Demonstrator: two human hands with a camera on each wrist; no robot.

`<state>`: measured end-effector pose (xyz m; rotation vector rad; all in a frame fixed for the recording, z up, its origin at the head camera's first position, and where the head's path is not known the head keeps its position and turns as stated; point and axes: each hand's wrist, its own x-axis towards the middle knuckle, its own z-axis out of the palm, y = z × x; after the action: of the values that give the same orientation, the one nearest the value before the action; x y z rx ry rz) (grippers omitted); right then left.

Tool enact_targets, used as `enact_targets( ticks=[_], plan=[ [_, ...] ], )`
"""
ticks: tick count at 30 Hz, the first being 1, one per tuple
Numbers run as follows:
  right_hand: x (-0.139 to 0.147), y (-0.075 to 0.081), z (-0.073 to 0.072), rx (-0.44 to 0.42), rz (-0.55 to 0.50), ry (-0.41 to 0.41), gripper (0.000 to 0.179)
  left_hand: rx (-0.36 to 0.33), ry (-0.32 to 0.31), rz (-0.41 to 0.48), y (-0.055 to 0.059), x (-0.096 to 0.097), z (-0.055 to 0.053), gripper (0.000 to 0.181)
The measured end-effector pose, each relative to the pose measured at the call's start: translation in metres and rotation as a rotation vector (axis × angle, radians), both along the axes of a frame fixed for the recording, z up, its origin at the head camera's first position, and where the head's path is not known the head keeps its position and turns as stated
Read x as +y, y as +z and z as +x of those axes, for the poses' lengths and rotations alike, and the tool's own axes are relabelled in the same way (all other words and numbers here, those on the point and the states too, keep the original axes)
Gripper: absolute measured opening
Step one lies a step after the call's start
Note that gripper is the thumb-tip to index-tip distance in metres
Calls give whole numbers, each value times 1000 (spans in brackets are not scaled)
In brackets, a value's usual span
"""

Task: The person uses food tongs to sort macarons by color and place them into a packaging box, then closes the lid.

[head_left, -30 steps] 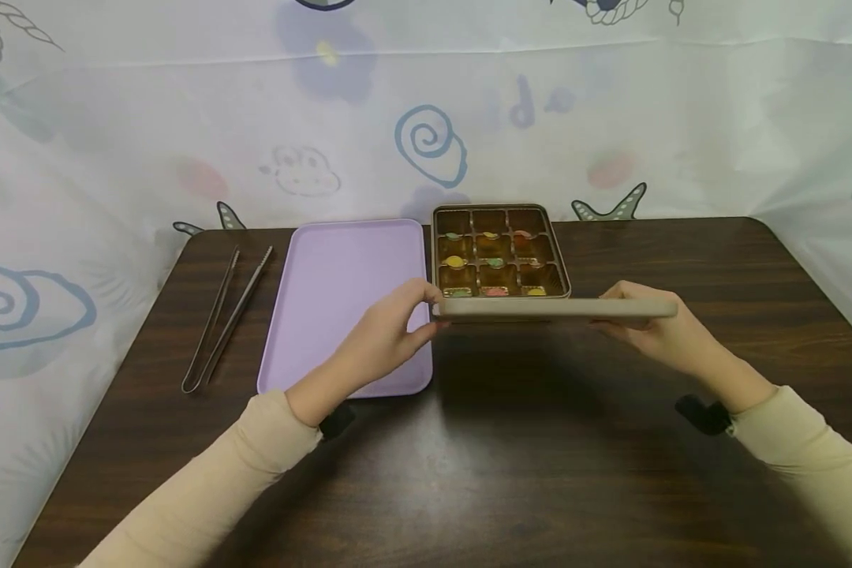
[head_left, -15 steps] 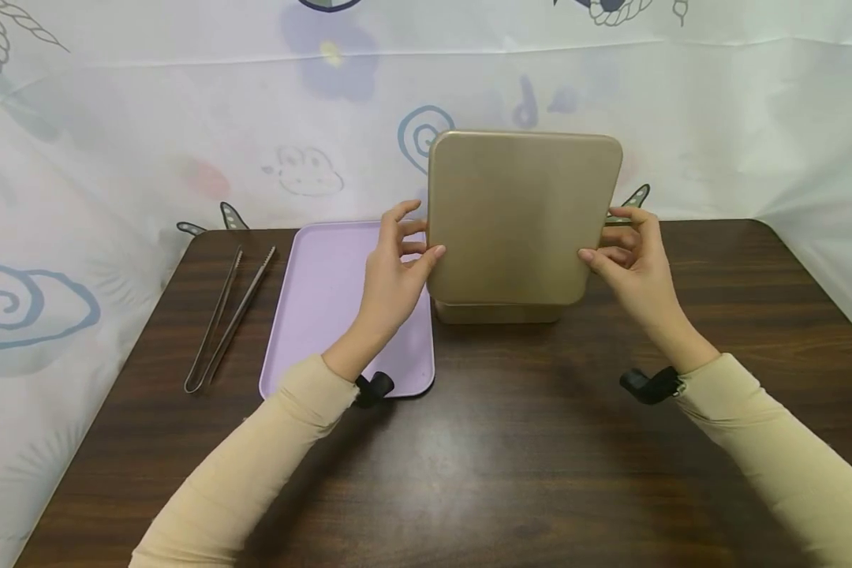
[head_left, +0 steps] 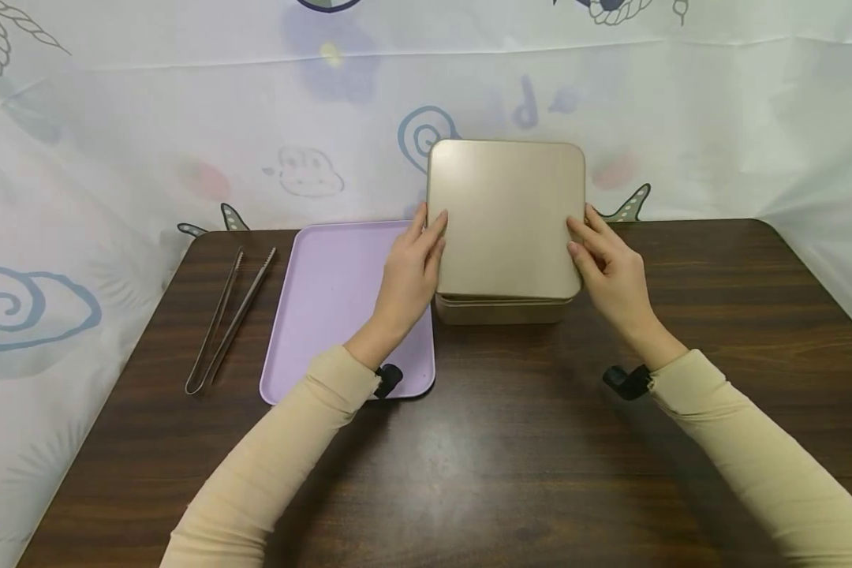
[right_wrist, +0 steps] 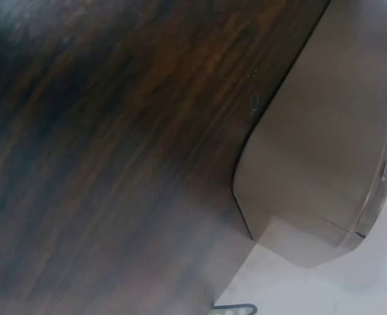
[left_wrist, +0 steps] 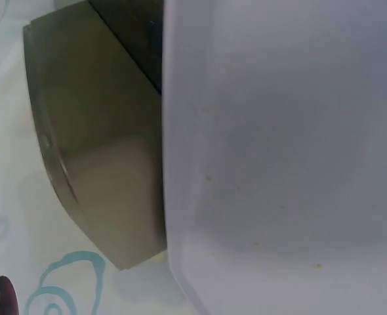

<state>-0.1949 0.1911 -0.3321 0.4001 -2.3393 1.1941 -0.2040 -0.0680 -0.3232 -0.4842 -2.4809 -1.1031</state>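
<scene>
In the head view, a square gold tin lid (head_left: 507, 217) is held flat side up over a matching gold tin (head_left: 500, 313). The lid hides the tin's inside; only the front wall shows below it. My left hand (head_left: 408, 272) grips the lid's left edge, and my right hand (head_left: 614, 276) holds the right edge, thumbs and fingers at the sides. The left wrist view has the tin's wall (left_wrist: 111, 157) beside the tray and one fingertip (left_wrist: 8, 298) at the lower left corner. In the right wrist view, the tin's wall (right_wrist: 311, 138) stands on the dark wood.
A lilac tray (head_left: 326, 308) lies directly left of the tin, partly under my left forearm. Further left rest metal tongs (head_left: 234, 323) on the dark wooden table (head_left: 511, 473). A printed white cloth (head_left: 241, 102) hangs behind the table's far edge.
The lid has turned from edge-on to face up, swung up over the tin, then lowered and shifted slightly left. Both hands went with it, and the tin's filled compartments are now covered from view.
</scene>
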Motion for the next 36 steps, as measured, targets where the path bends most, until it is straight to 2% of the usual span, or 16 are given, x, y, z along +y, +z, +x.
enact_targets(
  ticks=[3,7,10,12,14,20,28,36],
  plan=[
    [0,0,1,-61,67,27,42,-96,-39,-59,-2,-1,-3,51],
    [0,2,1,-241,159,109,67,-226,-63,-144,-4,-3,-6,76],
    [-1,2,-2,-355,230,161,94,-289,-76,-222,-7,-3,-8,96],
    [-3,2,-6,-391,285,174,109,-319,-83,-282,-9,-3,-10,107],
    [-5,0,-9,-403,323,180,116,-335,-90,-327,-11,-3,-12,114],
    [-5,-5,-17,-439,371,172,113,-366,-92,-378,-16,0,-17,117],
    [3,-14,-22,-512,334,195,107,-389,-66,-418,-23,9,-23,116],
    [4,-20,-25,-577,321,198,103,-393,-70,-406,-30,10,-23,108]
  ],
)
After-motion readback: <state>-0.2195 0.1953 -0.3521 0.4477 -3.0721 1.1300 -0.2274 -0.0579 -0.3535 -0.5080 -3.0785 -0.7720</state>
